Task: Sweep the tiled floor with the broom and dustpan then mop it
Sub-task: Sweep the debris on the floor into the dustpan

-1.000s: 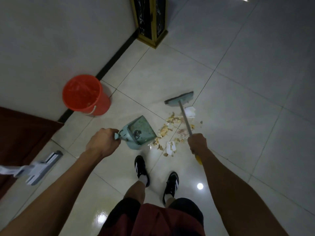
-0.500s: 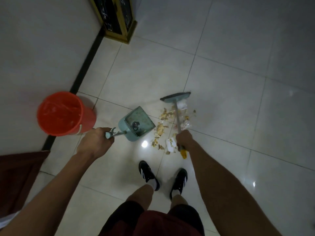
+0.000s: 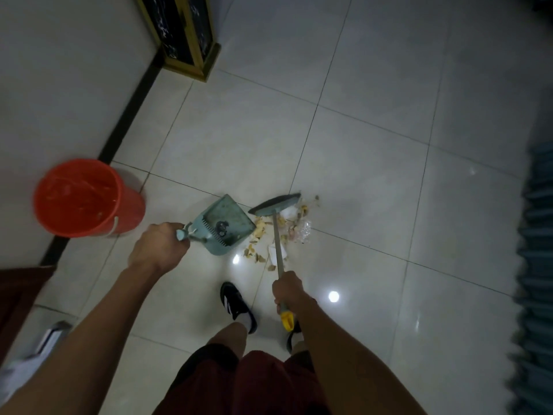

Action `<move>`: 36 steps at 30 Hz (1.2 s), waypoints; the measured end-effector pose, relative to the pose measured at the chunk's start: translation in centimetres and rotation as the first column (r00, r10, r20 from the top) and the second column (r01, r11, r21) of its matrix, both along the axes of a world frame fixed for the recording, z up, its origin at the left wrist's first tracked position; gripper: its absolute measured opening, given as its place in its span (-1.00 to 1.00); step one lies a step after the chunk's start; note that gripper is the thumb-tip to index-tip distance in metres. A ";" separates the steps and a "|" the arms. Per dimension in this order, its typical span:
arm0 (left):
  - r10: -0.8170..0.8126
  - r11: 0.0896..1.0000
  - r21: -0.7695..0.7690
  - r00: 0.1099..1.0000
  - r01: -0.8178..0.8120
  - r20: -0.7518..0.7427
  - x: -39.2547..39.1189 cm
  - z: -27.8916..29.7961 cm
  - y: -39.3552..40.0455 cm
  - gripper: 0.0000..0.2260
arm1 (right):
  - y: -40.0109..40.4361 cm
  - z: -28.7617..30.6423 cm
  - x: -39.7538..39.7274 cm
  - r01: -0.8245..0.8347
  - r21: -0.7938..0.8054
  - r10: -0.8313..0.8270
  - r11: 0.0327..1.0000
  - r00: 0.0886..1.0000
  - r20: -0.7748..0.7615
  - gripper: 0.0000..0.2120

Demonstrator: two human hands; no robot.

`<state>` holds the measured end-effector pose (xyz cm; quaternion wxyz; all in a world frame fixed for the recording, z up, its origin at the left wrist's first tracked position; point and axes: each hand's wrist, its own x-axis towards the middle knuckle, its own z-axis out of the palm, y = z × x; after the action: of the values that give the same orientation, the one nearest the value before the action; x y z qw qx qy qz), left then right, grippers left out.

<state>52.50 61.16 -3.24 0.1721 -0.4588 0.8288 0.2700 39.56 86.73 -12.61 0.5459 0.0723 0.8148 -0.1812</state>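
Note:
My left hand [image 3: 158, 247] grips the handle of a teal dustpan [image 3: 227, 224] that rests on the white tiled floor [image 3: 359, 145], its mouth facing right. My right hand [image 3: 288, 290] grips the metal shaft of a short broom; a yellow grip end pokes out below my fist. The teal broom head [image 3: 275, 203] stands just right of the dustpan's far corner. A pile of tan scraps, white paper and clear plastic [image 3: 284, 232] lies around the shaft, between broom head and my feet.
An orange bucket [image 3: 86, 199] stands by the wall at left. A dark cabinet with a gold frame [image 3: 185, 34] stands at the wall further off. A white mop head [image 3: 51, 336] lies at lower left. Teal pleated fabric [image 3: 535, 265] borders the right edge.
The broom head has moved closer to the dustpan's far corner, and the litter lies more to its right. The view has shifted, bringing the mop head and the fabric into sight.

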 end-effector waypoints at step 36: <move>0.667 0.745 -0.047 0.745 -0.666 0.014 18.7 1.3 17.0 -0.96 | -0.4 3.3 -2.7 -0.913 0.002 0.892 0.407 0.397 -0.217 -0.77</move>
<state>71.20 78.19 -1.89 0.0676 -0.7315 0.6131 0.2906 36.85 86.31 -9.29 0.4827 -0.4294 0.7580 0.0901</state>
